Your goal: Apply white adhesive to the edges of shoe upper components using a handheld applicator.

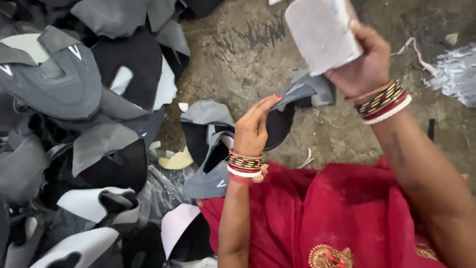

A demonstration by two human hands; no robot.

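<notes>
Pile [74, 129] of grey, black and white shoe pieces fills the left side, stacked loose and overlapping, some of it on clear plastic sheet [166, 186]. Risk: it looks unstable, so a nudge from the left elbow could slide pieces off it.

Floor [238, 54] is bare, stained concrete with scraps on it. Risk: a dropped piece picks up dirt.

Red cloth [337, 218] covers the lap at the bottom edge, just beside the work. Risk: a loose fold could snag a piece.

Block [321, 32], pale and rough-faced, is raised in the right hand [361, 64], fingers wrapped tight round its lower end. Risk: one-ended grip; if it comes down, it could twist or land off target.

Shoe piece [287, 106], grey and black, lies on the floor under and between the hands. Left hand [254, 130] rests flat on it, fingers straight and together, pressing rather than gripping. Risk: fingertips [273, 99] sit near the spot below the block, so a blow could catch them. A flat press could also let the piece slip.

Bangles [383, 101] on the right wrist, and those on the left, could catch an edge.
</notes>
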